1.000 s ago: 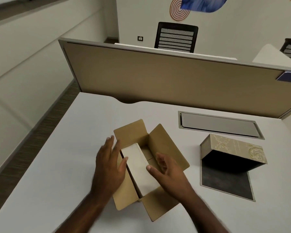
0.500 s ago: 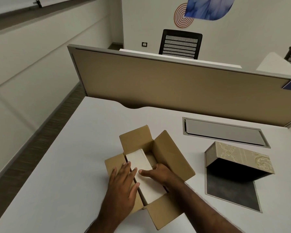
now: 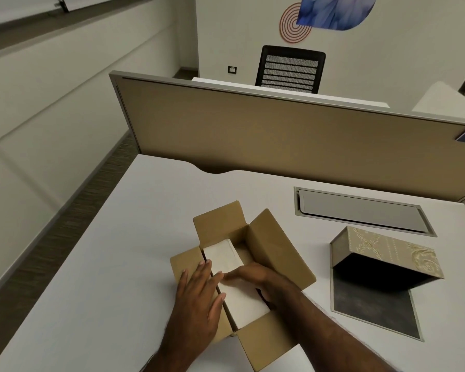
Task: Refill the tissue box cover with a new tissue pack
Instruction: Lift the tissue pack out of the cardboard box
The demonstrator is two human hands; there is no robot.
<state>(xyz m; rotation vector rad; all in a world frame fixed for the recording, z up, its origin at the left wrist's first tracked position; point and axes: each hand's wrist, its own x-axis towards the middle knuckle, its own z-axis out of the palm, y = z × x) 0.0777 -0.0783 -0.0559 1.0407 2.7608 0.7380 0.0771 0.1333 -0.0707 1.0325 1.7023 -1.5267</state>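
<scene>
A brown cardboard box (image 3: 242,267) sits on the white bench (image 3: 113,264) with all four flaps folded outward, and a white tissue pack (image 3: 234,277) lies lengthwise inside it, against the box's left wall. The left hand (image 3: 199,299) rests flat over the left flap and the left rim of the box, its fingers (image 3: 204,269) spread and straight, their tips touching the near-left edge of the tissue pack; nothing is clasped in them. The right hand (image 3: 255,277) reaches into the box from the right, its fingers (image 3: 234,275) laid across the top of the tissue pack and pointing toward the left fingers, so that the two sets of fingertips nearly meet over the pack. The right thumb and the underside of that hand are hidden down in the box, so I cannot tell whether the right fingers have a grip on the pack or only press on it. The far half of the tissue pack shows bare beyond both sets of fingers. Well to the right of the right fingers, apart from the box, the tissue box cover (image 3: 387,253), beige with a pale ornamental pattern, stands tilted open, its dark hollow facing the person, hinged over a grey base panel (image 3: 373,307) lying flat on the bench. Beyond the cover, farther from the fingers, a grey cable hatch (image 3: 360,210) is set flush in the bench, and a tan partition (image 3: 279,140) runs along the bench's far edge.
</scene>
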